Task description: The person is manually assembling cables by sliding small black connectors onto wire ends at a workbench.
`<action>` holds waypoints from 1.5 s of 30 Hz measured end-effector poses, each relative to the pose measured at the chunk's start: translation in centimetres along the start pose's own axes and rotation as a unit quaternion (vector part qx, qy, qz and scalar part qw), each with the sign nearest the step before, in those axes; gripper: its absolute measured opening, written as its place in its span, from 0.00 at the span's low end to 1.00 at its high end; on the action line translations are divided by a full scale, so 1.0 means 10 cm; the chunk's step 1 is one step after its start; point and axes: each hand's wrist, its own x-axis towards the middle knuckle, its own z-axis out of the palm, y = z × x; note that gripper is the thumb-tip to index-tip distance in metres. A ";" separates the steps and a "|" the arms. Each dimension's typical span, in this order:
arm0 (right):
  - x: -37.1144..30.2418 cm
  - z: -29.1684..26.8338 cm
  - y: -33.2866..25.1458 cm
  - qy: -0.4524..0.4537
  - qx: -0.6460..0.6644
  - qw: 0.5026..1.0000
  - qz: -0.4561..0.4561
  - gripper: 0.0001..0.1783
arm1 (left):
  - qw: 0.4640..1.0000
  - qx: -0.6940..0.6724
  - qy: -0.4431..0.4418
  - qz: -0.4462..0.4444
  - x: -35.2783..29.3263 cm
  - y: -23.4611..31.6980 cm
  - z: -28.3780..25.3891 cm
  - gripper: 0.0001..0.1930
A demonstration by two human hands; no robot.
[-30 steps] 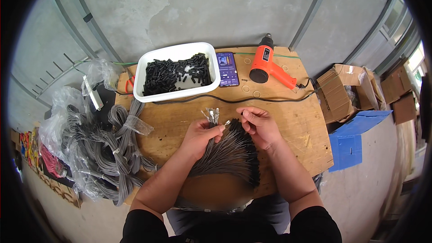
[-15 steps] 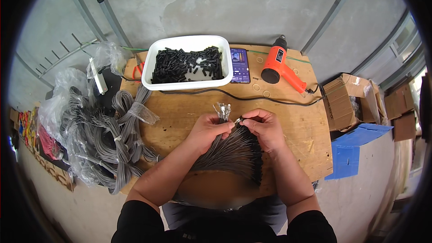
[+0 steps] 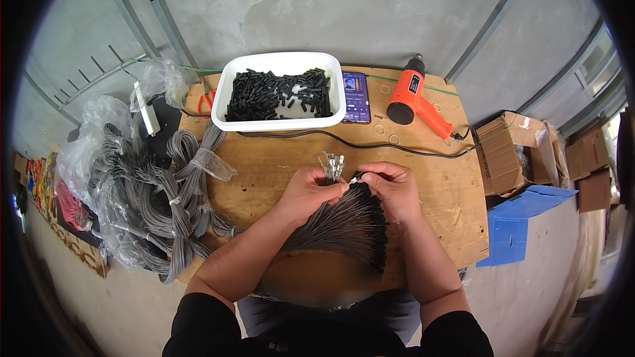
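A bundle of thin grey wires (image 3: 324,226) is gripped in my left hand (image 3: 308,193), whose thumb and fingers are closed. Bare metal terminals (image 3: 334,164) stick up above that fist. One wire's end reaches out past my left thumb toward my right hand (image 3: 394,193). My right thumb and index finger pinch a small black sleeve (image 3: 358,176) at this terminal; how far it sits over the metal is too small to tell. Below, the wires fan out to the right, and black sleeves (image 3: 379,235) line their far ends.
Beyond my hands stands a white tub (image 3: 220,82) of loose black sleeves (image 3: 271,96). A phone (image 3: 358,99), an orange heat gun (image 3: 417,96) and its black cord (image 3: 344,141) lie alongside. Coiled grey wire bundles (image 3: 155,192) crowd the left; cardboard boxes (image 3: 499,155) stand at right.
The black sleeve and my right fingertips have shifted slightly at the wire's end. My left hand keeps its hold on the bundle. The whole view has moved a little.
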 end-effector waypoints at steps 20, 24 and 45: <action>-0.01 -0.01 0.06 0.006 -0.041 0.998 -0.047 0.09 | 1.000 0.006 0.008 -0.026 -0.01 -0.02 -0.01 0.07; 0.00 -0.01 0.05 0.001 -0.052 0.998 -0.046 0.08 | 0.999 0.028 0.012 -0.019 -0.02 -0.02 0.00 0.07; 0.04 -0.04 0.02 0.031 -0.020 0.999 0.027 0.06 | 0.999 0.044 0.008 0.005 0.02 -0.12 -0.03 0.07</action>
